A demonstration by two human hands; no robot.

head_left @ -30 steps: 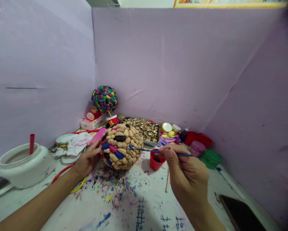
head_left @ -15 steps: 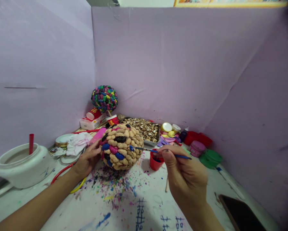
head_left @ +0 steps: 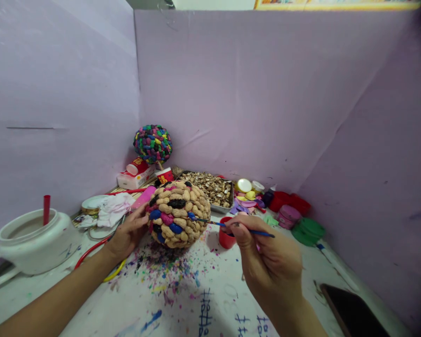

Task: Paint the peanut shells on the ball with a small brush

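A ball covered in peanut shells (head_left: 184, 234) sits on the paint-spattered table, most shells bare, several painted blue, black or magenta. Against its left side lies my left hand (head_left: 128, 234), fingers curved along the shells and steadying it. My right hand (head_left: 269, 257) pinches a thin paintbrush (head_left: 215, 223) with a blue handle. The brush tip touches a shell on the ball's front right, which has wet-looking blue on it. Just behind my right fingertips stands a small red cup (head_left: 226, 240), its inside partly hidden by the hand.
A metal tray of peanut shells (head_left: 215, 189) lies behind the ball. At the back left stands a finished-looking multicoloured ball (head_left: 153, 143). A white pot (head_left: 38, 245) is at left, a phone (head_left: 354, 311) at lower right, a green tub (head_left: 307, 230) farther back.
The brush and my right hand have shifted slightly left and down, with the tip still on the ball. Blue covers a bit more of that shell. My left hand has stayed in place.
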